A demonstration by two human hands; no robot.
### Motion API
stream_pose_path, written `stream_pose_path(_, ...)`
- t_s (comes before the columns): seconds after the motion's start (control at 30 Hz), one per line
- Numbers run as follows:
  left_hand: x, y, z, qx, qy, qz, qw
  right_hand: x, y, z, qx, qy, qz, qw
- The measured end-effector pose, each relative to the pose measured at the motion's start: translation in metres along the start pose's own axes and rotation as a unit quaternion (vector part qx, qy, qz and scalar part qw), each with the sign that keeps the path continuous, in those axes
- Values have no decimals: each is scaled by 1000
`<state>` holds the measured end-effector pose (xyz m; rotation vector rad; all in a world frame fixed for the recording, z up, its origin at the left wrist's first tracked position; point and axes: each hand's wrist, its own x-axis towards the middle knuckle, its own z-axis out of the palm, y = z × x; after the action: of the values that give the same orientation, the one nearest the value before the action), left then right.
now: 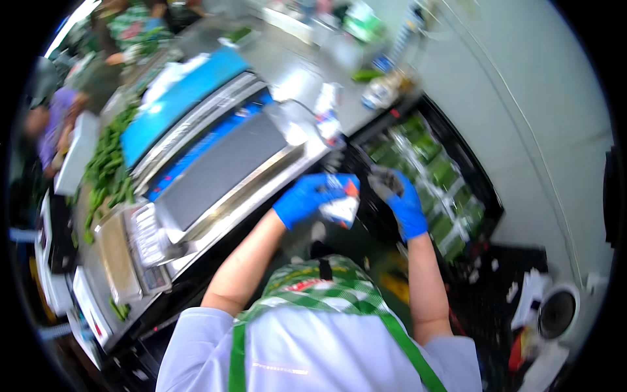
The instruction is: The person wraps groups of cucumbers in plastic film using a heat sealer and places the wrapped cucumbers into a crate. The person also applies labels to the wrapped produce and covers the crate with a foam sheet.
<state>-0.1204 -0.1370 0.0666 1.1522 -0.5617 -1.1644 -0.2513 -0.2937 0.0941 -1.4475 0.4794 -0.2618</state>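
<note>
My left hand (313,196), in a blue glove, grips a small white, blue and orange printed packet (342,203) in front of my apron. To its right, my right hand (399,198) is raised beside the black crate; its blue glove looks dark and greyish at the fingertips. Blur hides whether the fingers hold anything. Packed green vegetables in clear wrap (436,181) lie in the black crate (477,142). A machine with a blue lid (181,105) and a grey flat bed (225,166) stands on the metal table at the left.
Loose green vegetables (110,161) lie behind the machine, near clear trays (122,255). Another printed packet (328,112) rests at the table's right edge. A round fan-like object (558,313) stands by the wall (548,98). A person in purple (61,127) is at the far left.
</note>
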Motion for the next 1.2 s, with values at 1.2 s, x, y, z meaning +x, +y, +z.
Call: stream_pose_path(1.2,-233,-40,17,121,178,85,973,-6,-70,154,-265,-316,-267,871)
